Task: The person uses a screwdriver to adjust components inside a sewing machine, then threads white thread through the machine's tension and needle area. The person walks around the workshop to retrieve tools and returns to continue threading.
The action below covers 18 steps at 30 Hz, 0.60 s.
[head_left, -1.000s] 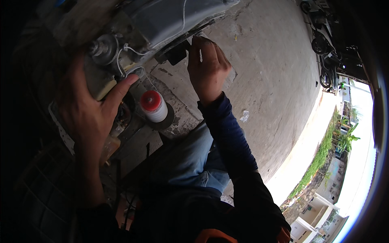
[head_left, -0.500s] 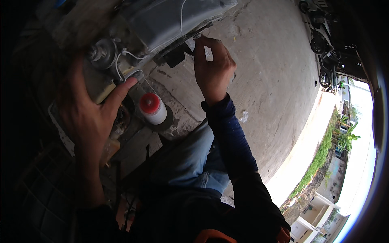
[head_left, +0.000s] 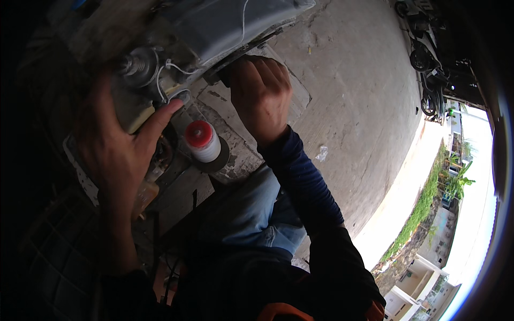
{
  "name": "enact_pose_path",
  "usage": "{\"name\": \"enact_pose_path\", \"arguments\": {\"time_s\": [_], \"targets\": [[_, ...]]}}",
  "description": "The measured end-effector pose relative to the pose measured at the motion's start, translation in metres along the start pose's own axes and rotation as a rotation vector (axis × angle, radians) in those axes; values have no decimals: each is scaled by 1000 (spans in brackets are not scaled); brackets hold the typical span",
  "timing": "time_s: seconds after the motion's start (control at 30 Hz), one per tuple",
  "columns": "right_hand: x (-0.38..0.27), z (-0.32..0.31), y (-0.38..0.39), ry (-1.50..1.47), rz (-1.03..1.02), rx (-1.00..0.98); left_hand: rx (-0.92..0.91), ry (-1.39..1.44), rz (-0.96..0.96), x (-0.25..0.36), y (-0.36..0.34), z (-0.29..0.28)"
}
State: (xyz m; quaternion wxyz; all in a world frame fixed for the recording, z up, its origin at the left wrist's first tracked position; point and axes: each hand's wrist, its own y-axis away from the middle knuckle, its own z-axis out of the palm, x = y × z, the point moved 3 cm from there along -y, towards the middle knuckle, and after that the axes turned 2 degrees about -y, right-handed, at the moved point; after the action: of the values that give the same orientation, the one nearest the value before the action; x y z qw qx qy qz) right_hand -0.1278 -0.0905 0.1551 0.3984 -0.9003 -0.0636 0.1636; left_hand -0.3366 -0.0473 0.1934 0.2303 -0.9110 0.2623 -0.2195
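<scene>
Red spool cap (head_left: 198,134) smooth plastic — round wheel (head_left: 144,67) dull metal, trousers (head_left: 241,211) matt cloth — floor (head_left: 353,101) rough concrete.

No lettering legible

No word, label, number or sign can be read. The red-topped white thread spool (head_left: 203,141), standing on its dark round base (head_left: 226,155), shows no legible print, nor does the grey piece (head_left: 227,27) above it. The parked motorbikes (head_left: 428,75) are too small and dark for any markings to be made out; the distant pale building (head_left: 415,286) is likewise unreadable.
</scene>
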Motion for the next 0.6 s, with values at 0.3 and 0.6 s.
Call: {"name": "enact_pose_path", "arguments": {"time_s": [0.3,0.6], "targets": [[0,1,3,-74,170,-13,12,-27,34,3,-3,-3],[25,-2,2,-192,447,19,-17,37,-25,2,2,0]]}}
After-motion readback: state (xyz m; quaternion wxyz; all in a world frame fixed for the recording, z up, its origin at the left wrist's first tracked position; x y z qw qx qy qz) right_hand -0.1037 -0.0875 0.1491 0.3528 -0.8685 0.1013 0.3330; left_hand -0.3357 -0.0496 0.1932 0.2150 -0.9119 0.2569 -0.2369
